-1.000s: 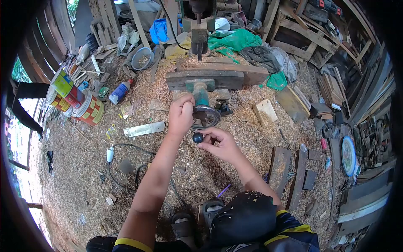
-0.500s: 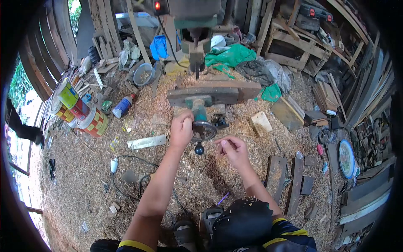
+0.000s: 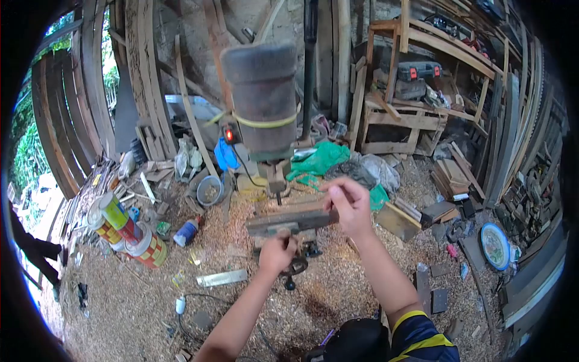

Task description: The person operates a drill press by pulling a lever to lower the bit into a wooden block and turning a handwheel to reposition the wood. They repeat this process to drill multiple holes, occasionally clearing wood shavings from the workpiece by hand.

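A dark wooden piece [image 3: 262, 225] lies crosswise in a clamp under the drill bit [image 3: 278, 198] of an upright machine [image 3: 264, 99]. My left hand [image 3: 278, 252] is closed at the upper left rim of the handwheel [image 3: 297, 266], in front of the clamp. Below the wheel hangs a black ball knob [image 3: 290, 283]. My right hand [image 3: 351, 208] is raised by the right end of the wooden piece, which it partly covers. Its fingers point left, loosely bent and apart from the thumb, with nothing visible between them.
Wood shavings cover the ground [image 3: 241, 314]. Paint buckets [image 3: 148, 247] and a blue bottle [image 3: 187, 232] stand or lie left. A green cloth [image 3: 319, 160] lies behind the machine. Planks [image 3: 401, 220] and a round plate [image 3: 496, 246] are right. Part of another person [image 3: 36, 250] shows far left.
The view has tilted up, showing more of the machine. My right hand has risen from beside the handwheel to the wooden piece's right end. My left hand stays at the wheel.
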A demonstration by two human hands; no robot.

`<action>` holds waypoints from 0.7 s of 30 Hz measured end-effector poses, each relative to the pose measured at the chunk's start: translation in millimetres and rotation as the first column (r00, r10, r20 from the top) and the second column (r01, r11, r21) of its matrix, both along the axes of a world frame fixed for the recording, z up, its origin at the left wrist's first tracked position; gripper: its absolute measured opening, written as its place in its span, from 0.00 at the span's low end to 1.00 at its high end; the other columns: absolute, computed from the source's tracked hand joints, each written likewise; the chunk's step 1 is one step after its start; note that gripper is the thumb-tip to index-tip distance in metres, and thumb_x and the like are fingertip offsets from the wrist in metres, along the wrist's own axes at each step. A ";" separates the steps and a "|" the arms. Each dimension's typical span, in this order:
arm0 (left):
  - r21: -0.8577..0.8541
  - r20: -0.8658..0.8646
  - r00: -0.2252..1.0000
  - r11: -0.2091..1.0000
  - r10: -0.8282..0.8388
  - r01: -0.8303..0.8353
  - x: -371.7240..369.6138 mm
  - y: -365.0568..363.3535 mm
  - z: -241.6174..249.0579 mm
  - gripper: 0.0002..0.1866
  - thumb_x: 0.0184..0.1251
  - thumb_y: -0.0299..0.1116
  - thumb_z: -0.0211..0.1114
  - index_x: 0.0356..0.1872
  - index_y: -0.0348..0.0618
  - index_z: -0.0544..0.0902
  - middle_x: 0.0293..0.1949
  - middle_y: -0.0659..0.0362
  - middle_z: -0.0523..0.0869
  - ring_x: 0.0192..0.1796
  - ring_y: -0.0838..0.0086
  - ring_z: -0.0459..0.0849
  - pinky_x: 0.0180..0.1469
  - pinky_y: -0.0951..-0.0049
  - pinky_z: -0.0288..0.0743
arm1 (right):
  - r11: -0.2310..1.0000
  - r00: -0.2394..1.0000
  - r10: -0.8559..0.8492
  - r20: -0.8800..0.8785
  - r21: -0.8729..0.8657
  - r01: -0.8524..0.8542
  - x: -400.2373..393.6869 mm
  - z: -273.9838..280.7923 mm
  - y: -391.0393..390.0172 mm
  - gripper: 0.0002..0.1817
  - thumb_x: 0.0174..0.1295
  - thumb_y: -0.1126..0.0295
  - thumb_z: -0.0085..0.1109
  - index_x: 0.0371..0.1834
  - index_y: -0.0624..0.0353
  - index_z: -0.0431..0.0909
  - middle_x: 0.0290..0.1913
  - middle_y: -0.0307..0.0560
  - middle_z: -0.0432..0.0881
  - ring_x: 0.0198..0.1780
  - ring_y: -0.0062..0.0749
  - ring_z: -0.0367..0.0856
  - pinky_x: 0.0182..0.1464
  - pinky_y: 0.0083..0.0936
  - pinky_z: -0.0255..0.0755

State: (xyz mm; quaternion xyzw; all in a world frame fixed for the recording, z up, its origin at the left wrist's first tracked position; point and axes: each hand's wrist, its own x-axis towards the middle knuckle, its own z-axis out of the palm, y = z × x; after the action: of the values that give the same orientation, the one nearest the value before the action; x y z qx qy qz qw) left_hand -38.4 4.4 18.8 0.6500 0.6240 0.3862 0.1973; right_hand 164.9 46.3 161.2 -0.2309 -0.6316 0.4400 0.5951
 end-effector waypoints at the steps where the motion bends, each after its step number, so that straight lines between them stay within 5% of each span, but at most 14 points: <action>1: 0.021 0.074 0.997 1.000 0.019 -0.020 -3.8 1.3 -6.0 0.15 0.69 0.41 0.63 0.35 0.36 0.87 0.31 0.40 0.87 0.37 0.42 0.88 0.41 0.51 0.81 | 0.999 0.998 -0.018 -0.053 0.047 0.020 -5.8 23.3 9.6 0.10 0.79 0.70 0.57 0.46 0.65 0.84 0.31 0.37 0.82 0.32 0.16 0.79 0.36 0.18 0.73; 5: -0.162 0.005 0.999 0.986 0.052 -0.051 -2.9 0.0 9.0 0.18 0.71 0.46 0.60 0.38 0.42 0.90 0.31 0.41 0.89 0.39 0.45 0.90 0.44 0.50 0.83 | 0.975 0.978 -0.062 -0.197 0.199 0.102 -29.2 116.6 66.0 0.07 0.79 0.70 0.57 0.47 0.64 0.81 0.34 0.36 0.80 0.35 0.14 0.77 0.41 0.16 0.72; 9: -0.100 -0.092 0.996 0.995 0.006 -0.015 -5.2 1.0 4.3 0.18 0.70 0.46 0.60 0.38 0.43 0.90 0.32 0.41 0.89 0.39 0.45 0.90 0.44 0.50 0.84 | 0.850 0.888 -0.327 -0.322 0.310 0.426 -49.5 214.9 122.0 0.09 0.77 0.67 0.62 0.49 0.63 0.78 0.40 0.36 0.80 0.40 0.17 0.74 0.46 0.18 0.70; 11: -0.077 -0.145 0.989 0.997 0.006 -0.017 -4.5 1.5 3.7 0.17 0.69 0.45 0.60 0.37 0.43 0.90 0.32 0.41 0.89 0.38 0.44 0.90 0.44 0.49 0.84 | 0.830 0.856 -0.295 -0.426 0.330 0.450 -59.8 269.0 142.6 0.14 0.76 0.61 0.63 0.44 0.63 0.78 0.38 0.37 0.80 0.41 0.18 0.75 0.48 0.19 0.71; 14: -0.073 -0.147 0.989 0.997 -0.001 -0.010 -3.8 -0.3 11.1 0.16 0.68 0.44 0.61 0.36 0.42 0.89 0.30 0.42 0.89 0.35 0.45 0.89 0.42 0.49 0.85 | 0.873 0.904 -0.321 -0.282 0.281 0.397 -62.2 329.9 181.6 0.18 0.76 0.56 0.63 0.38 0.62 0.79 0.33 0.39 0.80 0.37 0.21 0.77 0.44 0.23 0.74; 16: -0.053 -0.132 0.991 0.998 0.021 -0.029 -4.0 -2.3 10.1 0.15 0.68 0.43 0.63 0.34 0.42 0.89 0.29 0.42 0.88 0.34 0.46 0.89 0.40 0.51 0.85 | 0.990 0.991 0.136 -0.006 -0.042 -0.136 -65.0 354.7 178.8 0.21 0.75 0.51 0.62 0.34 0.59 0.82 0.29 0.40 0.81 0.29 0.27 0.79 0.35 0.27 0.74; 17: -0.077 -0.126 0.991 0.996 0.033 -0.043 -5.3 -2.0 9.5 0.15 0.68 0.43 0.63 0.34 0.42 0.89 0.29 0.42 0.88 0.34 0.46 0.89 0.40 0.51 0.85 | 0.995 0.992 0.097 0.075 -0.035 -0.095 -68.9 353.4 186.0 0.24 0.76 0.50 0.62 0.26 0.56 0.77 0.22 0.41 0.77 0.20 0.29 0.73 0.24 0.29 0.68; 21: -0.046 -0.085 0.996 0.998 0.032 -0.036 -4.0 -1.9 6.2 0.16 0.69 0.45 0.64 0.34 0.42 0.90 0.28 0.43 0.87 0.33 0.46 0.89 0.38 0.52 0.84 | 0.966 0.966 0.253 0.061 0.035 -0.255 -52.6 339.9 169.0 0.32 0.78 0.48 0.56 0.16 0.51 0.61 0.13 0.36 0.62 0.15 0.23 0.63 0.21 0.27 0.58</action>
State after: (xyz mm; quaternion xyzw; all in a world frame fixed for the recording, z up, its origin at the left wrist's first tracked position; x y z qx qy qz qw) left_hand -42.4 2.5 25.0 0.6502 0.6517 0.3468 0.1799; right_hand 112.3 215.3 501.2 -0.1476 -0.6815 0.4925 0.5208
